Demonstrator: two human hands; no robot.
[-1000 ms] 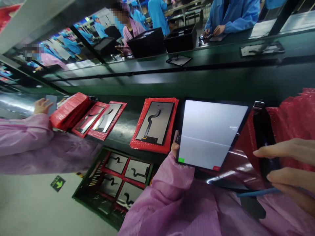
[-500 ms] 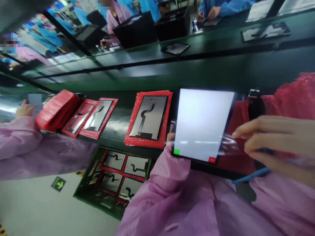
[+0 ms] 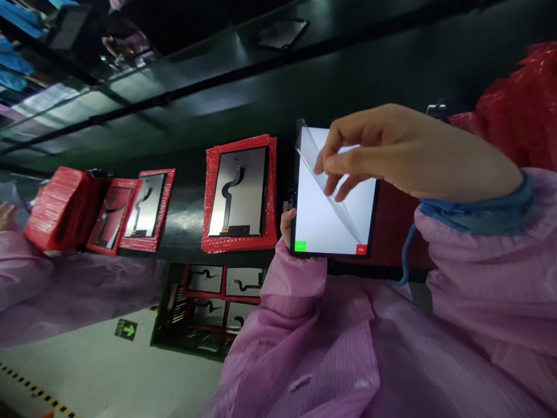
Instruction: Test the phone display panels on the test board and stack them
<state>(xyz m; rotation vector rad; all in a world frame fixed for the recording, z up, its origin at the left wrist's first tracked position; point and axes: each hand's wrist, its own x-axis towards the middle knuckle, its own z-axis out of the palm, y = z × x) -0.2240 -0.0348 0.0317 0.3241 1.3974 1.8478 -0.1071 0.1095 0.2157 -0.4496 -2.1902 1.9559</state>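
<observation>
My left hand [image 3: 286,225] grips the lower left edge of a lit display panel [image 3: 319,217], its thumb side showing and the other fingers hidden behind. The screen glows white, with a green box and a red box in its bottom corners. Over the screen, my right hand [image 3: 391,154] has its fingers bent together on a clear plastic film [image 3: 348,217]. That film slants across the screen, curled along one edge. A blue wrist strap [image 3: 483,209] with a coiled cord circles my right wrist. Left of the lit panel, a display panel with a black flex cable [image 3: 250,200] lies on red bubble wrap [image 3: 270,197].
Two more panels on red wrap [image 3: 145,206] and a red bubble-wrap stack [image 3: 65,209] lie further left, beside a co-worker's arm [image 3: 21,255]. Below the bench edge stands a green crate [image 3: 163,325] holding several panels. Red bubble wrap [image 3: 517,98] is heaped at right.
My right hand has moved left, from beside the lit panel to over its screen, with the clear film. My left hand still holds the panel. The view has tilted down.
</observation>
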